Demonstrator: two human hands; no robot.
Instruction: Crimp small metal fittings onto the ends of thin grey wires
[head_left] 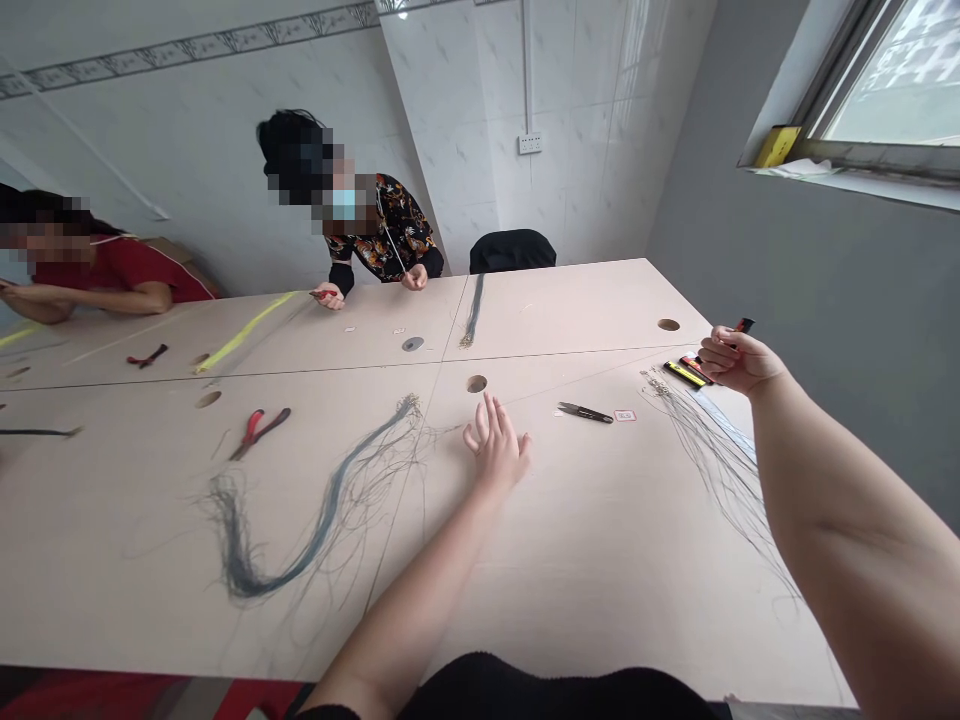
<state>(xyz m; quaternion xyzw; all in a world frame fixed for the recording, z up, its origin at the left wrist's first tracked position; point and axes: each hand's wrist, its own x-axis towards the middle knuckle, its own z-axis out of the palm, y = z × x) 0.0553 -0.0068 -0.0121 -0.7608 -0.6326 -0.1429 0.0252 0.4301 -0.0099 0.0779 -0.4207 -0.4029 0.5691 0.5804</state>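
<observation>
My left hand (496, 445) is over the table, fingers spread; I make out nothing in them. Left of it lies a bundle of blue-grey threads (330, 510) with small metallic ends near my fingers. At the right edge my right hand (739, 362) is closed around a small black-and-red object (744, 325), mostly hidden by the fingers. Beneath that hand are a yellow-and-black flat item (684, 374) and a similar red-and-black one (699, 368). Close by, a looser spread of grey threads (697, 450) reaches toward my right forearm. Thread snips (585, 412) rest between my hands.
Red-handled pliers (259, 432) lie on the left of the table (570, 580); cable holes (477, 383) pierce its top. Across it, a masked person (390, 235) holds a red-handled tool, near yellow threads (247, 330). Another person (127, 270) in red sits further left. A dark chair (514, 248) stands behind.
</observation>
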